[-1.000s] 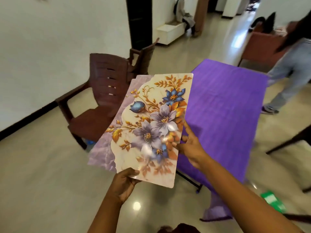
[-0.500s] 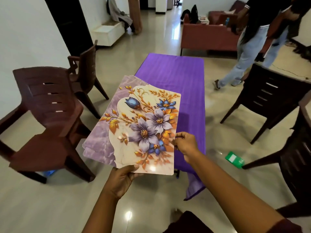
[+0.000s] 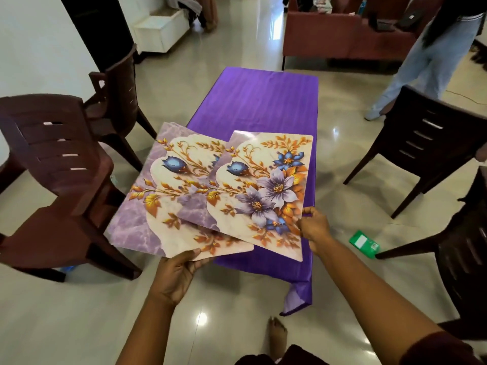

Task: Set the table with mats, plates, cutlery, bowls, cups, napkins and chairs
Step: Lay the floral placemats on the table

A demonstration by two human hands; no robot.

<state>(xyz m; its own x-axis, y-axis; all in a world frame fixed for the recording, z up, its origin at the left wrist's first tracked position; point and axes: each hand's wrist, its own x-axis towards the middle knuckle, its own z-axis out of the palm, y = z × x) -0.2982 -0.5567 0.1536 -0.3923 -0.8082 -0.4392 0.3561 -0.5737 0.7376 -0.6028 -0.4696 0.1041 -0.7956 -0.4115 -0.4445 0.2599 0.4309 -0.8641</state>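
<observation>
A long table under a purple cloth (image 3: 261, 101) runs away from me. My left hand (image 3: 179, 272) grips the near edge of a stack of floral mats (image 3: 163, 206), held over the table's near left corner. My right hand (image 3: 313, 227) pinches the right edge of one floral mat (image 3: 266, 191), which is slid off the stack to the right and hangs above the table's near end.
Two brown plastic chairs (image 3: 63, 175) stand left of the table, dark chairs (image 3: 421, 143) to the right. A green packet (image 3: 365, 243) lies on the floor. A person (image 3: 432, 54) walks at the back right by a red sofa (image 3: 342, 35).
My right hand has drawn the top mat off the stack to the right. The view has swung so the table lies straight ahead.
</observation>
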